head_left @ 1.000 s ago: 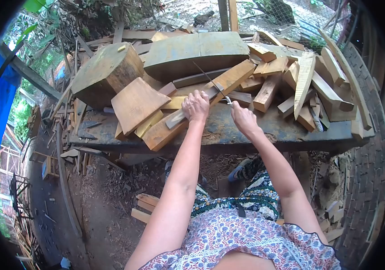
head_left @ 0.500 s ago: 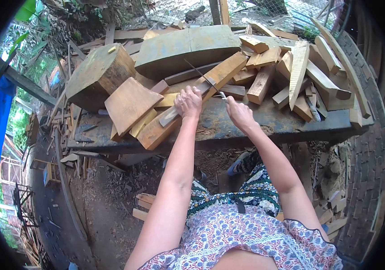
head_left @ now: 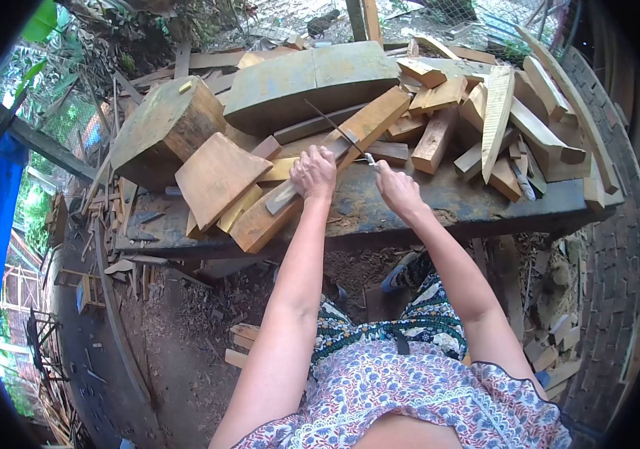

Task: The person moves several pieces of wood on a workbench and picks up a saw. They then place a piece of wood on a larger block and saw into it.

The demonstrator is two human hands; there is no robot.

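Note:
My left hand (head_left: 314,173) is closed around a narrow greyish wooden strip (head_left: 282,197), pressing it onto a thick wooden beam (head_left: 384,112) that slants across the bench. My right hand (head_left: 397,187) grips the pale handle of a saw (head_left: 332,123), whose thin dark blade shows nearly edge-on. This blade lies across the strip just beyond my left knuckles and points away to the far left. Left of the beam are a flat, flared wooden piece (head_left: 222,178) and a yellowish block (head_left: 240,209). My left fingers hide the middle of the strip.
Large wooden blocks (head_left: 312,84) stand along the back of the dark workbench (head_left: 409,213). Offcuts (head_left: 436,141) are heaped on the right, with a pointed pale piece (head_left: 497,123) among them. Long boards and scraps lie on the ground around the bench.
The view has shifted very slightly. Both hands, the strip and the saw keep nearly the same positions.

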